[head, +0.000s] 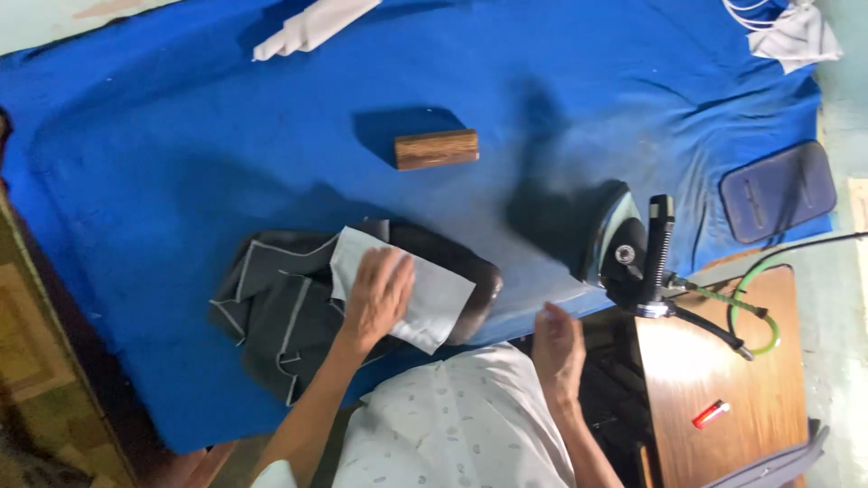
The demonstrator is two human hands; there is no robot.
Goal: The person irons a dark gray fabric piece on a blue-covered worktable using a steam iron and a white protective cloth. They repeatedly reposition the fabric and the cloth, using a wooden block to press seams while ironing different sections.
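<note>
My left hand lies flat, fingers spread, on a white piece of cloth that covers a dark grey garment with pale seam lines, on the blue ironing cloth. The garment rests partly over a dark padded form. My right hand hovers near the table's front edge, fingers loosely together, holding nothing, a short way left of a black steam iron standing on its heel.
A small wooden block lies mid-table. Folded white cloth lies at the back, more white cloth at the far right corner, a dark blue pad below it. A wooden side table holds a red lighter; green hose runs from the iron.
</note>
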